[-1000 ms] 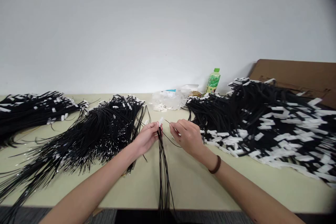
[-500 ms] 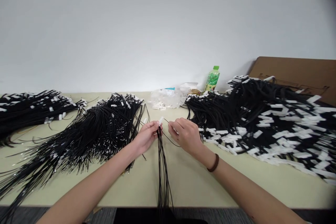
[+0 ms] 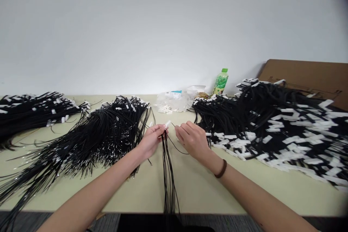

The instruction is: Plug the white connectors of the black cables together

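Note:
My left hand (image 3: 152,138) pinches a white connector (image 3: 168,124) between thumb and fingers over the middle of the table. From it a bunch of thin black wires (image 3: 168,174) hangs down past the table's front edge. Just to the right, my right hand (image 3: 191,136) is closed on a single black wire (image 3: 178,148), whose thin end points left toward the connector. A gap shows between that wire's tip and the connector. How the wire sits inside the right fingers is partly hidden.
Piles of black wires with white ends (image 3: 108,134) lie at left; a big heap with white connectors (image 3: 293,127) fills the right. A plastic bag of white pieces (image 3: 174,102) and a green-capped bottle (image 3: 220,82) stand behind. Cardboard (image 3: 310,79) leans at the back right.
The white connector has tilted slightly to the right in my left hand. My right hand has barely moved, still on the single wire.

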A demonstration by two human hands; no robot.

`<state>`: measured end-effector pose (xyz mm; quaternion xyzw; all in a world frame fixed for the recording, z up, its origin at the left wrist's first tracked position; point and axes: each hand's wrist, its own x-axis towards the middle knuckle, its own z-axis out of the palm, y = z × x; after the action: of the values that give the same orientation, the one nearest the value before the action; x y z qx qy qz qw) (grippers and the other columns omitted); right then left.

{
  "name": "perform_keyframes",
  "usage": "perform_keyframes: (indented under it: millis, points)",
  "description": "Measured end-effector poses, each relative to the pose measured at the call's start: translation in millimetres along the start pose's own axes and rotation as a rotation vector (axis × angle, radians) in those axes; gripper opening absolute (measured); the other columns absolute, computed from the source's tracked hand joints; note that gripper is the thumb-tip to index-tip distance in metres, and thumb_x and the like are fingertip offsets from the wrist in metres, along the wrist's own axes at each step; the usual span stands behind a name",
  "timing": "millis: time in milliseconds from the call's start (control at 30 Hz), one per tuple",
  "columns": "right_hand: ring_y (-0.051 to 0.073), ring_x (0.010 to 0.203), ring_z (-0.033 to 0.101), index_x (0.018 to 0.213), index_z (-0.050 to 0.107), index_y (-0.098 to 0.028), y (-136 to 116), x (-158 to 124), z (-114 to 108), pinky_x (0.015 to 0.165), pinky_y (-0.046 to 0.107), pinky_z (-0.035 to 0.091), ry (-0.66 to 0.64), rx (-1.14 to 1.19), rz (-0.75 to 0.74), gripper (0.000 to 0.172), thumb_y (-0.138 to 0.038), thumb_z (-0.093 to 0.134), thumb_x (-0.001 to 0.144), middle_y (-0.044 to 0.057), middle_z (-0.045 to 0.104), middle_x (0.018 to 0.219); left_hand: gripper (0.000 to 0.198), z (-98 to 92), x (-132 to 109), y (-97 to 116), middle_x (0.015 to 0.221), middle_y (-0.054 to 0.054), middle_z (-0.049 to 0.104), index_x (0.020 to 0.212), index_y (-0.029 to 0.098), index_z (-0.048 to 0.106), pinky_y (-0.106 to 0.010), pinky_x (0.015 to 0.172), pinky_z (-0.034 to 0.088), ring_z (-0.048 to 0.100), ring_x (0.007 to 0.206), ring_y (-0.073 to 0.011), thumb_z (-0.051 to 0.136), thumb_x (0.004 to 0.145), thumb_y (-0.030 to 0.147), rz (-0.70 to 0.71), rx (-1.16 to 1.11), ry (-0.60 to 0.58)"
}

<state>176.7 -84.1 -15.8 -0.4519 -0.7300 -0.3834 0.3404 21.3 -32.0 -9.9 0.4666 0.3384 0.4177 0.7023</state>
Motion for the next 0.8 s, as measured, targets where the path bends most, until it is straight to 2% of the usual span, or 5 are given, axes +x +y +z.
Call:
perform_keyframes:
  millis: [267, 433, 500, 633, 800]
  points:
    - [0.012, 0.064, 0.032, 0.073, 0.050, -0.015, 1.4, -1.7, -1.1, 0.059, 0.027, 0.022, -0.024, -0.021, -0.026, 0.012, -0.014, 0.048, 0.085, 0.001, 0.044, 0.063, 0.030, 1.0, -1.0, 2.0, 0.063, 0.001, 0.056, 0.065, 0.014, 0.060, -0.023, 0.062, 0.037, 0.049, 0.061, -0.0092, 0.076, 0.056, 0.038, 0.032, 0.064, 0.014]
    - [0.012, 0.063, 0.036, 0.067, 0.047, -0.016, 0.2, 0.5, -2.6, 0.058, 0.026, 0.025, -0.038, -0.001, 0.014, 0.017, -0.015, 0.049, 0.083, 0.000, 0.046, 0.062, 0.031, 0.8, -0.7, 2.8, 0.061, 0.000, 0.056, 0.064, 0.013, 0.061, -0.023, 0.061, 0.038, 0.049, 0.060, -0.0098, 0.075, 0.057, 0.040, 0.058, 0.118, 0.007]
    - [0.011, 0.067, 0.042, 0.070, 0.047, -0.017, -0.2, 1.8, -2.4, 0.059, 0.024, 0.030, -0.062, 0.043, 0.054, 0.015, -0.016, 0.047, 0.084, 0.001, 0.052, 0.071, 0.030, 0.1, -0.2, 2.3, 0.060, 0.000, 0.056, 0.063, 0.013, 0.061, -0.023, 0.062, 0.037, 0.048, 0.060, -0.0099, 0.075, 0.057, 0.039, 0.067, 0.130, 0.003]
    - [0.012, 0.089, 0.054, 0.078, 0.044, -0.016, 1.3, 1.3, -0.1, 0.069, 0.022, 0.042, -0.116, 0.238, 0.086, 0.010, -0.016, 0.040, 0.087, 0.006, 0.057, 0.107, 0.028, -1.9, 0.8, 0.8, 0.061, -0.001, 0.056, 0.063, 0.013, 0.062, -0.024, 0.063, 0.037, 0.049, 0.061, -0.0102, 0.074, 0.059, 0.038, 0.064, 0.146, -0.018]
    - [0.014, 0.100, 0.056, 0.080, 0.041, -0.017, 6.2, -1.6, 0.5, 0.077, 0.026, 0.047, -0.198, 0.387, 0.083, 0.010, -0.015, 0.036, 0.089, 0.006, 0.057, 0.112, 0.029, -3.2, 1.3, 0.3, 0.064, -0.002, 0.059, 0.064, 0.013, 0.063, -0.024, 0.064, 0.037, 0.050, 0.062, -0.0107, 0.074, 0.058, 0.040, 0.042, 0.168, -0.043]
